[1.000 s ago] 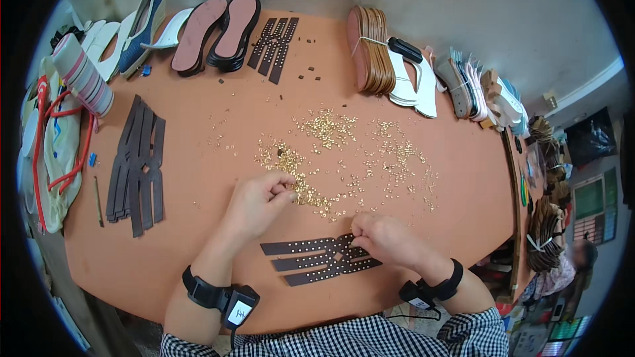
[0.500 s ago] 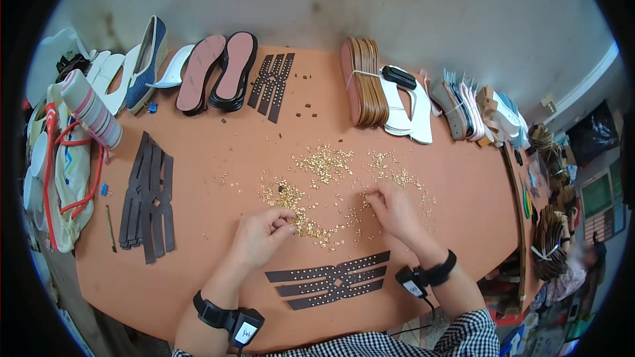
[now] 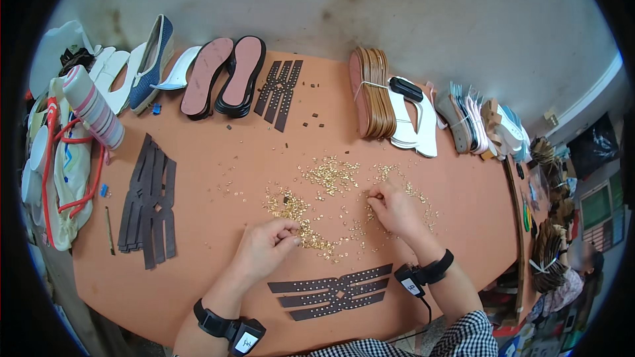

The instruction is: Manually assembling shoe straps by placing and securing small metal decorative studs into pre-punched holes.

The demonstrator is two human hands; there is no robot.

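Observation:
Both my hands rest among small gold studs point(image 3: 331, 175) scattered in loose piles over the tabletop. My left hand point(image 3: 263, 249) is at the near-left pile, thumb and fingers pinched together over the studs. At the right-hand scatter, my right hand point(image 3: 395, 210) is also closed in a pinch, fingertips down near the table. Whatever lies between the fingertips of either hand is too small to make out. Closer to me lies a dark slotted shoe upper point(image 3: 306, 301), its strips dotted with rows of studs. A second studded upper point(image 3: 279, 96) lies at the back.
Plain dark uppers point(image 3: 147, 208) are stacked at the left, beside a thin stick point(image 3: 110, 231). Along the wall stand pink-topped soles point(image 3: 239, 86), a blue wedge shoe point(image 3: 151, 66), a tied bundle of brown soles point(image 3: 372, 92) and a striped can point(image 3: 92, 106). Another person point(image 3: 562, 287) is at far right.
The whole view has shifted a little, so the table sits lower in it. Against the studs, my right hand has edged slightly farther away; my left hand has hardly moved.

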